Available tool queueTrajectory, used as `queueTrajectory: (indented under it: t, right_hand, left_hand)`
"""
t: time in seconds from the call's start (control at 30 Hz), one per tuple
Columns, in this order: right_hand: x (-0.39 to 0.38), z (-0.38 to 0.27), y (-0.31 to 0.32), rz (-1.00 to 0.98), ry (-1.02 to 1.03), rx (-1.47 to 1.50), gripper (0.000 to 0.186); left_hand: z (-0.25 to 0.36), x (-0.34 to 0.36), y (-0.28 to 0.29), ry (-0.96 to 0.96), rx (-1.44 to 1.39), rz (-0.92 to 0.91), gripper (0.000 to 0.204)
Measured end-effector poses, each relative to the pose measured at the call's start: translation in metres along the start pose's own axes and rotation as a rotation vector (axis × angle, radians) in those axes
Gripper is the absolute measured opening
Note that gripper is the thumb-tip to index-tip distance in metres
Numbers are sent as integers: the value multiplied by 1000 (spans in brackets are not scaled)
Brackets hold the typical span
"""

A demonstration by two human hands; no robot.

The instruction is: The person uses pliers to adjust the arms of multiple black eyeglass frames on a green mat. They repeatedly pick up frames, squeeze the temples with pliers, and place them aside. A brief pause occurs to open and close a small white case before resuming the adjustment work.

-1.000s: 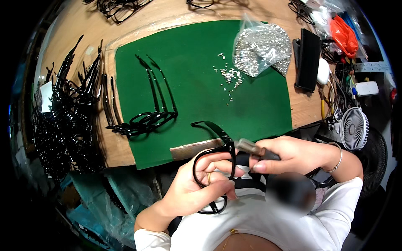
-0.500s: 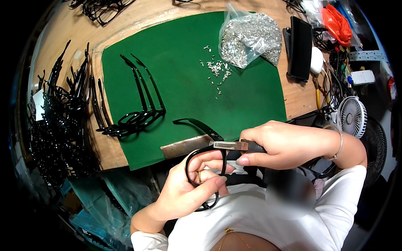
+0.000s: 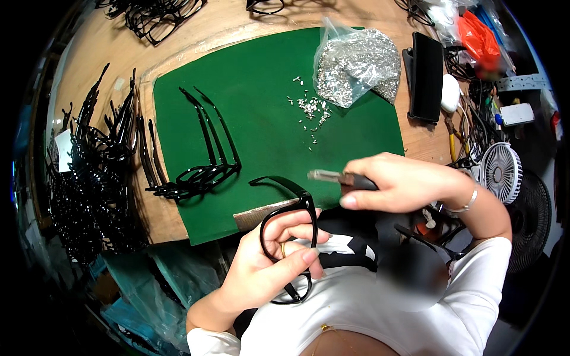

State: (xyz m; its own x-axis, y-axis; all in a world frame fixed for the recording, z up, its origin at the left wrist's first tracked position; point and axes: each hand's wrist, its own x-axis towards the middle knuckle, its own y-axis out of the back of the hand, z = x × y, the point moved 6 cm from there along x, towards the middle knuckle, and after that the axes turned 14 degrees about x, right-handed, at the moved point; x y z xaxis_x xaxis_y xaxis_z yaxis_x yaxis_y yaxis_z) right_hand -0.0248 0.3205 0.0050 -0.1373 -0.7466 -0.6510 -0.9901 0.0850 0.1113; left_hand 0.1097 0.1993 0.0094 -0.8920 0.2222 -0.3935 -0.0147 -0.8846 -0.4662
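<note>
My left hand is closed on a black eyeglass frame, with fingers through one rim and the thumb across the front. One temple of that frame reaches up and left over the green mat. A pair of pliers with metal jaws and dark handles is gripped in my right hand. The jaws point left, above and apart from the frame's hinge corner. A textured metal strip lies at the mat's near edge, beside the frame. The handles are partly hidden by my right hand.
Several black frames lie on the mat's left, beside a large pile of black frames. Small silver pieces are scattered near a clear bag full of them. A black phone-like case and a small white fan are at right.
The pliers have come off the hinge corner of the eyeglass frame and moved up and right with my right hand. My left hand stays on the frame, nearly still.
</note>
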Motion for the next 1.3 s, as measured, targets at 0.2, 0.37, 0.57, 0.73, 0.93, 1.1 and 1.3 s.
queueTrajectory:
  t: [0.2,0.37,0.57,0.73,0.93,1.1,1.3]
  right_hand:
    - [32,21,-10,284,179,-57,35]
    - [32,27,-5,300,124,14,29]
    - [38,9,-9,303,100,-22,28]
    - [50,-14,-7,263,364,115,29]
    - [45,7,3,290,194,162,24]
    - [46,15,2,237,290,182,26]
    - [33,21,6,314,248,186,27]
  left_hand:
    - [30,-14,1,-71,79,137,47]
    - [41,14,47,-127,699,326,40]
    - [57,6,93,-295,1375,418,35]
    - [54,23,105,-185,2181,486,63]
    - [93,46,114,-337,1744,328,66]
    - [204,144,221,-646,1874,1102,35]
    - [196,190,270,-344,1853,999,24]
